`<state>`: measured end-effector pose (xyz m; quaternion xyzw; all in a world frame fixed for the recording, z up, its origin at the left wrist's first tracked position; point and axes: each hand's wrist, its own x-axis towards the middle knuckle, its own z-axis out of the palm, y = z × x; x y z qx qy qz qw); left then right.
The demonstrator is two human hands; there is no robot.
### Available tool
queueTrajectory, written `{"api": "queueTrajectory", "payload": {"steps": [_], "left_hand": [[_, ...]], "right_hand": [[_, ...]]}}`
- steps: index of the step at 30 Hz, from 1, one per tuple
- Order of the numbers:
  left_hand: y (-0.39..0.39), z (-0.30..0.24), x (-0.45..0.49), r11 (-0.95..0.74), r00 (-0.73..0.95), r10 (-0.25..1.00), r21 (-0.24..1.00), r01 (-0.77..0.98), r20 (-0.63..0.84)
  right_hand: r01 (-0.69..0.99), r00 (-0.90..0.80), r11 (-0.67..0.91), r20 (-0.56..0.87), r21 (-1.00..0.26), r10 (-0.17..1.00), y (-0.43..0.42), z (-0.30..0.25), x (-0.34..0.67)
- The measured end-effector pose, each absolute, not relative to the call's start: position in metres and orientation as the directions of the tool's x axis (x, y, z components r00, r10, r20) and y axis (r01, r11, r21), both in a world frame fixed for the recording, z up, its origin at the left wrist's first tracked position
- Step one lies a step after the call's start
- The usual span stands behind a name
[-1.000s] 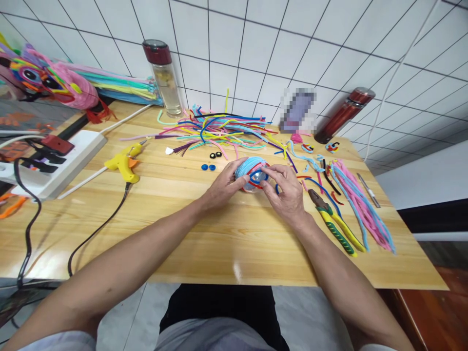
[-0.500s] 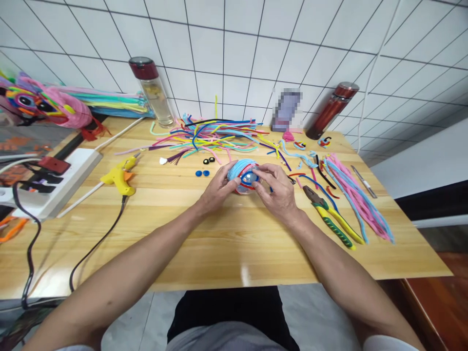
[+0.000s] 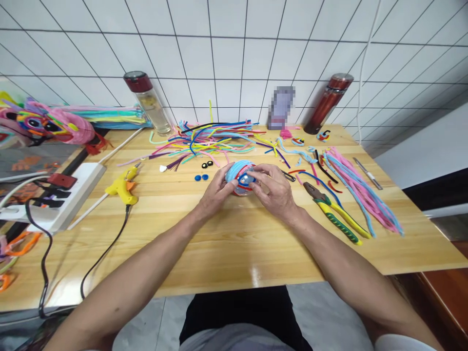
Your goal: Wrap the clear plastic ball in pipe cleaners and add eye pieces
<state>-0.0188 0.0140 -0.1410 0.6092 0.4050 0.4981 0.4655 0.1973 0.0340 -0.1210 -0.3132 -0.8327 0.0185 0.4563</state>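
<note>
Between my hands, above the middle of the table, is a clear ball partly wrapped in light blue pipe cleaner, with red and dark blue strips curving over its front. My left hand wraps round the ball's left side, thumb on its front. At the right side, my right hand has its thumb and fingertips closed on the dark blue pipe cleaner, pressing it to the ball. The fingers partly hide the strip's end. Two blue discs and two black beads lie left of the ball.
A yellow glue gun and a white power strip are on the left. Loose pipe cleaners lie behind. Pliers, a pink and blue bundle and a pen lie right. Two bottles stand by the wall.
The camera view has tilted and shifted slightly. Both hands keep hold around the ball, and the right fingertips have moved only a little along the dark blue strip.
</note>
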Motion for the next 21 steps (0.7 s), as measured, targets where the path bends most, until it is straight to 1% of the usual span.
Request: {"api": "queueTrajectory", "payload": {"steps": [6, 11, 16, 21], "left_hand": [[0.0159, -0.1446, -0.0195, -0.21, 0.169, 0.964, 0.978, 0.022, 0.203], [0.0163, -0.1438, -0.0203, -0.22, 0.17, 0.963, 0.974, 0.06, 0.207], [0.0162, -0.141, -0.0202, -0.233, 0.171, 0.961, 0.969, 0.087, 0.215], [0.0159, -0.1412, -0.0209, -0.262, 0.167, 0.955, 0.96, 0.093, 0.245]], "right_hand": [[0.482, -0.338, 0.768, 0.719, -0.421, 0.607, 0.0339, -0.1241, 0.1957], [0.417, -0.298, 0.756, 0.71, -0.504, 0.638, 0.0345, -0.126, 0.1946], [0.394, -0.315, 0.753, 0.692, -0.527, 0.65, 0.0356, -0.1258, 0.1955], [0.394, -0.315, 0.768, 0.711, -0.505, 0.629, 0.0359, -0.1259, 0.1949]]}}
